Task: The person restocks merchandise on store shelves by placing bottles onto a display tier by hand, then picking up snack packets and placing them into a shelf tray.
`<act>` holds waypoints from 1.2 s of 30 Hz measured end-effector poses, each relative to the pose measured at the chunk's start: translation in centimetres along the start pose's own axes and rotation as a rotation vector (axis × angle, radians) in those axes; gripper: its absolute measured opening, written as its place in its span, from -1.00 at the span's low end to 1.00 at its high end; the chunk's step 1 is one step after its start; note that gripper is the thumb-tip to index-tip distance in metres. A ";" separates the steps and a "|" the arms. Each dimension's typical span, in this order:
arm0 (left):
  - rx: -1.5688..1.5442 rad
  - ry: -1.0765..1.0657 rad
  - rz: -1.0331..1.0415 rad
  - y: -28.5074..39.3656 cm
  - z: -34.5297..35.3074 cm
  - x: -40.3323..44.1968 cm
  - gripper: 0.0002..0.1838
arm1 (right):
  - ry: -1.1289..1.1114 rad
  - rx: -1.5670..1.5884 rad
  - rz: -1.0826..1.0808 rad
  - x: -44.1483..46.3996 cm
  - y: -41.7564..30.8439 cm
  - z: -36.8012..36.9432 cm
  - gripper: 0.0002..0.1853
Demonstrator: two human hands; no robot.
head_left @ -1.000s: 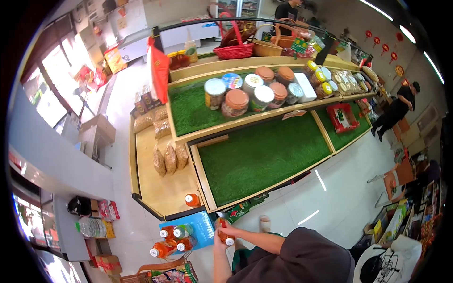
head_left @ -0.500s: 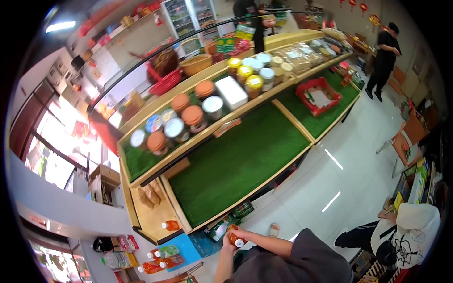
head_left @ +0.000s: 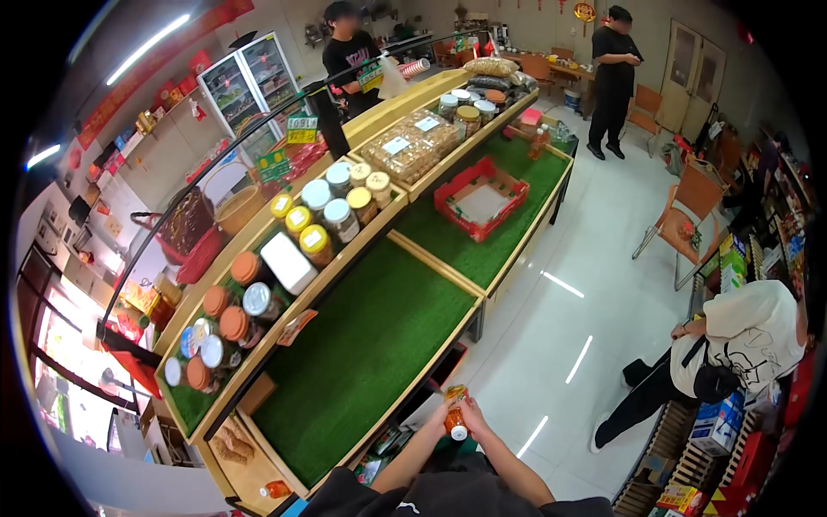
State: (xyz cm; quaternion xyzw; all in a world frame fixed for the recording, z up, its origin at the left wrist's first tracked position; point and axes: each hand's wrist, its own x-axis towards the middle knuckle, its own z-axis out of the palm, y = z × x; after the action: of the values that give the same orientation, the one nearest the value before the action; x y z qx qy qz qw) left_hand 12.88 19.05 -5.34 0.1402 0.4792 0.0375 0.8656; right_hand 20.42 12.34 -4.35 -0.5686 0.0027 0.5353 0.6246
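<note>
A small bottle of orange-red contents (head_left: 455,420) with a white cap is held low in front of my body, its cap pointing toward me. My left hand (head_left: 440,419) is closed round one side of it. On the other side my right hand (head_left: 473,417) is wrapped against it. The bottle hides some of the fingers. Just beyond my hands is the front edge of a wooden display stand lined with green artificial turf (head_left: 370,345). A similar orange-red bottle (head_left: 275,489) lies in the stand's left end section, near bagged goods (head_left: 233,445).
Jars with orange lids (head_left: 234,322) and yellow lids (head_left: 315,239) line the upper shelf. A red crate (head_left: 481,198) sits on the turf. One person (head_left: 741,336) stands at the right shelves; others stand behind the stand (head_left: 349,60) and near the back (head_left: 612,82). An orange chair (head_left: 685,215) stands on the floor.
My view has swung right, so the stand appears further left. Both hands still hold the bottle, now further out in front of me. The blue surface with several bottles has mostly left view.
</note>
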 end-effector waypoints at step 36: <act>-0.014 -0.178 -0.047 26.0 54.6 39.9 -0.71 | 0.035 0.076 0.038 39.7 -53.4 -26.1 -0.44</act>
State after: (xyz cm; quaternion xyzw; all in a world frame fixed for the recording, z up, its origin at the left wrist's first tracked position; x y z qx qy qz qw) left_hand 82.01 40.57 -3.43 0.1254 0.4031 0.0077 0.9065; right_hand 89.02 31.90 -0.14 -0.5534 0.0446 0.5366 0.6354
